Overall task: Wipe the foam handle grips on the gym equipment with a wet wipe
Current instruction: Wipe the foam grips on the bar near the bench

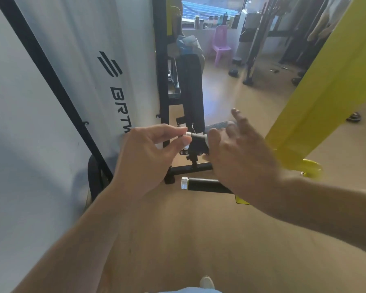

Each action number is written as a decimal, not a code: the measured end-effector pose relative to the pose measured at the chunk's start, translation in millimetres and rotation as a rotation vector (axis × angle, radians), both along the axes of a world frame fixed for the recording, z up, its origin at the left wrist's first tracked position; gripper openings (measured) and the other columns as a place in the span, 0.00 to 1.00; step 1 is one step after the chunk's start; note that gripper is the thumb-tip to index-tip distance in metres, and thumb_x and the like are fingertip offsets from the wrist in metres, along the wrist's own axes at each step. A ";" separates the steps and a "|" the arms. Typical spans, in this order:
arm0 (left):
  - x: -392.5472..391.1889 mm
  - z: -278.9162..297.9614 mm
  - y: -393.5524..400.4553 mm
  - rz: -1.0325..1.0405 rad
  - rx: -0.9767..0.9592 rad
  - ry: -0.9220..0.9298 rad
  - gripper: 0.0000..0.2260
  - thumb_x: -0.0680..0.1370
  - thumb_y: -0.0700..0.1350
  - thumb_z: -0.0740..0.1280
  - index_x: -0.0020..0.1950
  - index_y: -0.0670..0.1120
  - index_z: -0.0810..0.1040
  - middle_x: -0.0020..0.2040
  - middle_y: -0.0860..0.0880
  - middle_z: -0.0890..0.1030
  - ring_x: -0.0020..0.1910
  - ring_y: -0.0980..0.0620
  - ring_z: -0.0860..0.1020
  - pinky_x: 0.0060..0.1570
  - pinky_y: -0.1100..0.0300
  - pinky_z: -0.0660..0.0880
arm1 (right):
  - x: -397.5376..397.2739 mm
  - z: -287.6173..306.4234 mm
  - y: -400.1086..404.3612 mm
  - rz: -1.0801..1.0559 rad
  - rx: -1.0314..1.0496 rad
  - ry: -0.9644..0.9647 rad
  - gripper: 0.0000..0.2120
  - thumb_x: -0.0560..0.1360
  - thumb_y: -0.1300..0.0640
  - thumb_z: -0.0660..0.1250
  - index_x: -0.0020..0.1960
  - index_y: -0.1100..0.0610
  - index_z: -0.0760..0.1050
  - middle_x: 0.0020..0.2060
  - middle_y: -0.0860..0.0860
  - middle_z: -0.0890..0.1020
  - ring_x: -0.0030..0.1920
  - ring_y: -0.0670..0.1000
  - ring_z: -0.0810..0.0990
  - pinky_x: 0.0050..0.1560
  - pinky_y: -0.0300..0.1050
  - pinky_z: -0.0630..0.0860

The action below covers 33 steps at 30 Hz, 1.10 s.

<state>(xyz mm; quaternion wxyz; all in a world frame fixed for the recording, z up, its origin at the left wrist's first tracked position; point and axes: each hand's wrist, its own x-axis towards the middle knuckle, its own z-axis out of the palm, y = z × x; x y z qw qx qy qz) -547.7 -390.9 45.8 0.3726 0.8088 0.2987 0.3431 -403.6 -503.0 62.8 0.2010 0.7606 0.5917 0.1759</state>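
Head view: left hand [148, 157] up at the upper handle grip [197, 142], thumb and forefinger curled close around its silver end cap. Something white shows between the fingertips; can't tell if it's the wipe or the cap. Right hand [239, 153] on the right side of the same grip, fingers spread and mostly straight, blurred; can't tell if it touches the foam. No clear wet wipe visible.

Second handle grip [207, 185] lower and nearer, black, horizontal, silver cap on its left end, its right end hidden behind the right forearm.

Surroundings: white panel [76, 66] with black logo and lettering fills the left side, black frame [163, 85] just right of it. Yellow beam [317, 96] runs diagonally on the right. Tan floor [220, 240], smooth, bare in the near part. Far end: pink plastic chair [221, 45], window ledge with bottles [211, 21], black racks [260, 43] on the far right, small dark items on the floor near them.
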 end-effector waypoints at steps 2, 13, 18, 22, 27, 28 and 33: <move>-0.1 1.1 -1.6 -0.019 -0.014 -0.027 0.09 0.75 0.53 0.73 0.54 0.55 0.86 0.49 0.63 0.86 0.51 0.68 0.82 0.57 0.69 0.76 | -6.5 -6.0 18.0 0.141 0.204 0.170 0.15 0.80 0.50 0.60 0.55 0.63 0.73 0.41 0.58 0.82 0.46 0.62 0.82 0.72 0.63 0.64; 1.0 -4.8 -11.6 0.067 -0.012 -0.010 0.10 0.74 0.56 0.72 0.54 0.58 0.85 0.48 0.67 0.83 0.51 0.71 0.80 0.56 0.73 0.75 | 2.3 31.4 -9.8 -0.052 -0.148 0.461 0.23 0.77 0.39 0.64 0.56 0.54 0.59 0.47 0.48 0.73 0.49 0.54 0.74 0.55 0.47 0.69; -2.8 -2.2 -16.1 0.056 -0.027 -0.019 0.10 0.75 0.55 0.72 0.54 0.57 0.86 0.49 0.64 0.85 0.52 0.66 0.82 0.56 0.68 0.77 | -4.6 33.4 2.0 0.146 -0.054 0.637 0.32 0.73 0.30 0.62 0.65 0.51 0.61 0.54 0.45 0.71 0.53 0.48 0.68 0.51 0.40 0.62; -3.4 -2.5 -18.7 0.084 -0.047 -0.005 0.11 0.73 0.58 0.70 0.54 0.58 0.85 0.50 0.65 0.85 0.53 0.65 0.81 0.60 0.66 0.77 | 20.6 47.1 -17.8 0.157 -0.264 0.459 0.23 0.80 0.44 0.62 0.69 0.50 0.58 0.58 0.46 0.75 0.56 0.47 0.74 0.60 0.43 0.69; -1.6 -3.4 -20.3 0.112 -0.052 -0.022 0.11 0.75 0.53 0.72 0.56 0.54 0.86 0.52 0.60 0.86 0.54 0.61 0.83 0.62 0.62 0.77 | 9.2 21.4 4.1 0.295 0.009 0.473 0.11 0.80 0.55 0.62 0.51 0.53 0.59 0.42 0.48 0.75 0.40 0.52 0.76 0.44 0.43 0.64; -1.3 -3.7 -19.4 0.124 -0.038 -0.024 0.11 0.76 0.52 0.72 0.56 0.53 0.86 0.53 0.60 0.86 0.54 0.61 0.83 0.62 0.62 0.77 | 6.5 19.0 10.4 0.290 0.022 0.509 0.11 0.80 0.55 0.63 0.50 0.54 0.59 0.40 0.48 0.74 0.39 0.53 0.75 0.45 0.44 0.66; 3.2 -4.3 -19.6 0.152 -0.006 -0.012 0.10 0.76 0.52 0.71 0.56 0.55 0.85 0.53 0.60 0.85 0.55 0.61 0.82 0.63 0.61 0.76 | 16.1 12.8 3.2 0.307 0.127 0.348 0.08 0.81 0.55 0.57 0.55 0.58 0.68 0.40 0.51 0.77 0.35 0.52 0.72 0.51 0.54 0.76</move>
